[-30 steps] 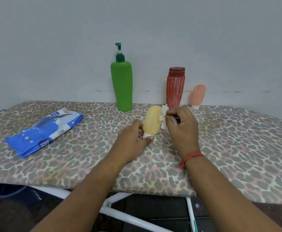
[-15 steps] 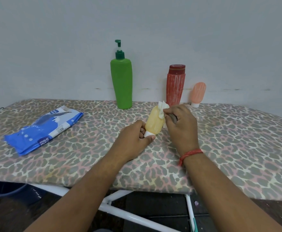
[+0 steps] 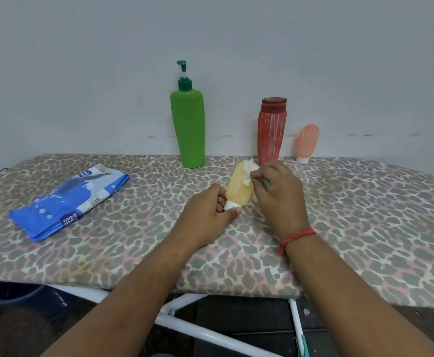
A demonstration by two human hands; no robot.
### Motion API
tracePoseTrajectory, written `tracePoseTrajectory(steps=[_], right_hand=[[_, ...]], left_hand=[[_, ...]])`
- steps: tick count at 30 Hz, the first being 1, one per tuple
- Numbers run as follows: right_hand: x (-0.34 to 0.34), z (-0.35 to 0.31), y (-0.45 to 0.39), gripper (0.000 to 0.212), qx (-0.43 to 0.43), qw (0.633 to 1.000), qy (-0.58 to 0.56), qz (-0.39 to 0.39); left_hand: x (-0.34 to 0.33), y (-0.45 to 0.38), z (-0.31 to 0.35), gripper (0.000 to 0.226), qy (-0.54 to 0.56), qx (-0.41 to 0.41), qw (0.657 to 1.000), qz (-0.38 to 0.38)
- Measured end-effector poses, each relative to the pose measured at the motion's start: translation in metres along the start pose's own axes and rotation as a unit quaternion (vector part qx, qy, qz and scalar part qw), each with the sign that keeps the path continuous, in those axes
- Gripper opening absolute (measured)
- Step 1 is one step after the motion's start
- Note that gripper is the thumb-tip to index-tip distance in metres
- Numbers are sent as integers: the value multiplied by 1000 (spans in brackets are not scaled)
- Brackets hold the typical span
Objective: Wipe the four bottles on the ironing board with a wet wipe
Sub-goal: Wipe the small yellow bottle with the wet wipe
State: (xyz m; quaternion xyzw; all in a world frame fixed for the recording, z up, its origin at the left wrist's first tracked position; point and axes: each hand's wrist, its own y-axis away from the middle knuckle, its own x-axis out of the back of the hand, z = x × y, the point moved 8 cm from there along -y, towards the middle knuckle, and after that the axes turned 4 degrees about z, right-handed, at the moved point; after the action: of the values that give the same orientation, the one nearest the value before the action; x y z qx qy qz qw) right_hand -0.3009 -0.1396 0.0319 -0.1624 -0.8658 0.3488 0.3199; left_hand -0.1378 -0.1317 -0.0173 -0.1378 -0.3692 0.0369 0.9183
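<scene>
My left hand (image 3: 205,215) grips a small yellow bottle (image 3: 237,189) by its white cap end, holding it tilted over the ironing board (image 3: 365,215). My right hand (image 3: 277,194) pinches a crumpled white wet wipe (image 3: 248,172) against the bottle's upper end. Against the back wall stand a tall green pump bottle (image 3: 188,124), a red bottle (image 3: 271,130) and a small peach bottle (image 3: 306,143) resting on its cap.
A blue wet-wipe pack (image 3: 69,199) lies on the board at the left. The board's white metal legs (image 3: 210,333) show below its front edge, with a dark blue tub (image 3: 17,295) underneath at the left.
The wipe has slid from the yellow bottle's right side up onto its top end. The bottle leans a little more to the right in my left hand.
</scene>
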Motion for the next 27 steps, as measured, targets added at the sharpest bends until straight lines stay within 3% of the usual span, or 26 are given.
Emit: tracePoseTrajectory(steps=[4, 10, 17, 19, 23, 27], right_hand=[[-15, -10, 21, 10, 38, 991, -16, -128], [-9, -5, 4, 11, -1, 999, 6, -45], [-18, -21, 21, 7, 191, 955, 39, -224], [-19, -17, 23, 6, 198, 956, 37, -212], [-3, -2, 3, 7, 110, 991, 21, -77], [-14, -14, 22, 6, 186, 966, 30, -179]], left_hand=[[0, -1, -1, 27, 10, 5, 1000, 1], [1, -1, -2, 28, 24, 14, 1000, 3], [0, -3, -7, 30, 33, 28, 999, -7], [-1, -3, -8, 31, 33, 30, 999, -6], [0, -2, -7, 33, 36, 32, 999, 3], [0, -1, -6, 30, 34, 30, 999, -2]])
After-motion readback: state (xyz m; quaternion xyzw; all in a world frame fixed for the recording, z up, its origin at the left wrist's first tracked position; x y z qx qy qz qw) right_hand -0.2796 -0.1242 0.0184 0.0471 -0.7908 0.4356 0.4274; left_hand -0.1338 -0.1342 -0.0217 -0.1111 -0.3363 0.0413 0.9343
